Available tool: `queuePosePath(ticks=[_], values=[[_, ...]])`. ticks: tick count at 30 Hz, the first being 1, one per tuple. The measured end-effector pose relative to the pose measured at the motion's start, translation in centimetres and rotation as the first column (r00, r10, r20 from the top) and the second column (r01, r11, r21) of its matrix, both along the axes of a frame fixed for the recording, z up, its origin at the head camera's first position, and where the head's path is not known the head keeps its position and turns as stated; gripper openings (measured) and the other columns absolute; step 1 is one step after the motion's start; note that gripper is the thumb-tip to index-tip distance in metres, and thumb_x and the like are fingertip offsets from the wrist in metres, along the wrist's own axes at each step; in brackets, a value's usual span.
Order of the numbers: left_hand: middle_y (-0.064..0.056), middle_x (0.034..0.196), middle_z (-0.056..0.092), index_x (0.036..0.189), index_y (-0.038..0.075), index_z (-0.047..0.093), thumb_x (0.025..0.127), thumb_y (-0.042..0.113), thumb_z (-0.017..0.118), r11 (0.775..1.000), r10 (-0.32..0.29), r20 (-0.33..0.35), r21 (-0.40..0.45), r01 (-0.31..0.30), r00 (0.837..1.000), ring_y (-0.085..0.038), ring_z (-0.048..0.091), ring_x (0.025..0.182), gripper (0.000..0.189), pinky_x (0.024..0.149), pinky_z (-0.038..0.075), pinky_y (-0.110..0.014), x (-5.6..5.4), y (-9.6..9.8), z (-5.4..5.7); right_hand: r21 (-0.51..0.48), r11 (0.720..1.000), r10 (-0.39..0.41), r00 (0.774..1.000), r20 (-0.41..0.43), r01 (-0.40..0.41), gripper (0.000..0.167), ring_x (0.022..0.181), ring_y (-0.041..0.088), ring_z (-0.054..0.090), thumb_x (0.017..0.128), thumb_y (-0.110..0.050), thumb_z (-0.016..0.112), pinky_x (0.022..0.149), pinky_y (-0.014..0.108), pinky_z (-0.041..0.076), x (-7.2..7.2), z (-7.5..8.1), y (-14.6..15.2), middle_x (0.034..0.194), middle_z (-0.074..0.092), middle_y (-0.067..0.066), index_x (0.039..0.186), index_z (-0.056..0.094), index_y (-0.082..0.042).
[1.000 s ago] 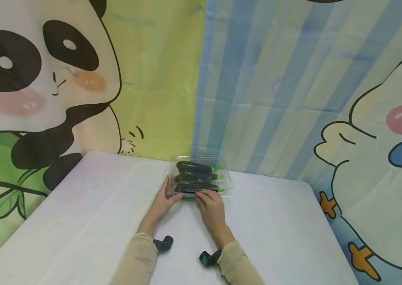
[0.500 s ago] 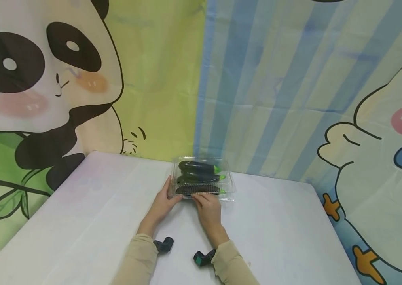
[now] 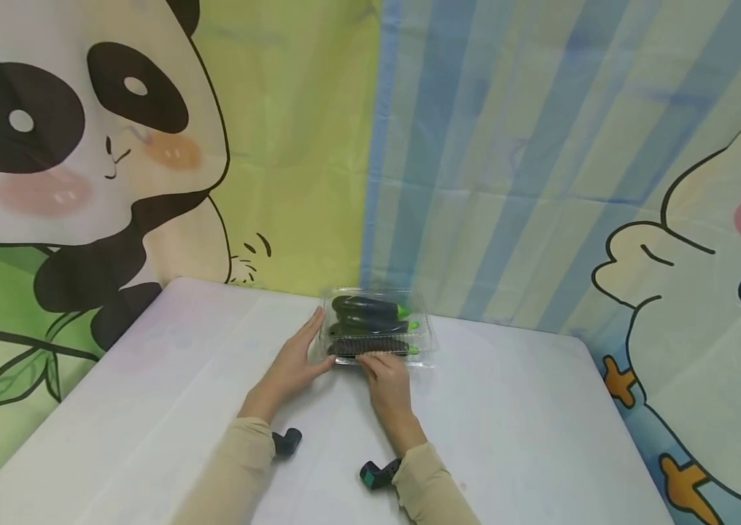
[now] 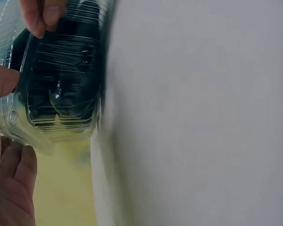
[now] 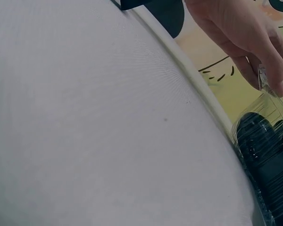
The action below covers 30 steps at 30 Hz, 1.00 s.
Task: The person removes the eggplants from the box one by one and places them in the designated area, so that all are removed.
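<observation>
A clear plastic clamshell box (image 3: pixel 428 353) with ribbed walls sits near the back edge of the table. Inside lie several dark eggplants (image 3: pixel 370 306), their bright green stem ends pointing right. My left hand (image 3: pixel 290 366) grips the box's front left corner, thumb at the front rim and fingers along the left side. In the left wrist view, that thumb and the fingers (image 4: pixel 23 172) lie on opposite sides of the rim. My right hand (image 3: pixel 390 383) pinches the middle of the front rim with its fingertips. In the right wrist view, the left hand (image 5: pixel 243 28) shows at the box corner.
The box stands on a white-covered table (image 3: pixel 508 423). Behind it hangs a cloth backdrop (image 3: pixel 475 182) with panda and bird cartoons. Dark wrist devices (image 3: pixel 380 474) stick out inward from both beige sleeves (image 3: pixel 436 485).
My left forearm has shifted left, and its fingers reach farther back along the box's left side. The right hand keeps to the front rim. The head view has drifted slightly.
</observation>
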<state>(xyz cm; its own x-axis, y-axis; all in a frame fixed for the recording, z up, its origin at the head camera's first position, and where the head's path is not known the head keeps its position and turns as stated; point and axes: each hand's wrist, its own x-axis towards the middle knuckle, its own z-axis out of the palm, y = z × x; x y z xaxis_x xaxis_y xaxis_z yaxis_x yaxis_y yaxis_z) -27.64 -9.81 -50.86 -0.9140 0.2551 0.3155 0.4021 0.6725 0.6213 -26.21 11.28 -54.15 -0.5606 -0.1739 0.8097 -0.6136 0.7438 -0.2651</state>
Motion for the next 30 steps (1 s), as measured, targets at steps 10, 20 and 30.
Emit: queuePosePath(ticks=[10,20,30], values=[[-0.021,0.149,0.035,0.140,0.008,0.047,0.082,0.030,0.073,0.949,-0.095,-0.151,-0.313,0.043,0.984,-0.028,0.070,0.082,0.067,0.079,0.059,-0.038,0.5,-0.6,2.1,-0.004,0.999,0.033,0.999,-0.002,-0.033,0.010,0.078,0.013,0.066,0.077,-0.017,0.075,0.074,0.026,0.054,0.2,-0.4,-0.2,0.083,0.072,-0.004,0.086,0.076,-0.016],[-0.031,0.143,0.039,0.135,-0.004,0.049,0.080,0.021,0.071,0.854,-0.181,-0.141,-0.513,0.084,0.973,-0.016,0.058,0.049,0.064,0.057,0.058,-0.030,-0.2,0.1,3.6,-0.017,0.999,0.028,0.999,0.021,-0.028,0.013,0.082,0.013,0.066,0.075,-0.012,0.077,0.076,0.026,0.054,0.3,-0.4,-0.4,0.086,0.072,-0.003,0.088,0.076,-0.015],[-0.032,0.144,0.037,0.132,-0.004,0.052,0.077,0.008,0.066,0.837,-0.116,-0.046,-0.542,0.072,0.992,-0.013,0.051,0.047,0.059,0.053,0.054,-0.030,-0.8,1.5,4.1,-0.032,0.999,0.024,1.000,0.002,-0.024,0.012,0.080,0.013,0.067,0.074,-0.012,0.078,0.075,0.025,0.055,0.1,-0.2,-0.3,0.085,0.072,-0.003,0.086,0.076,-0.015]])
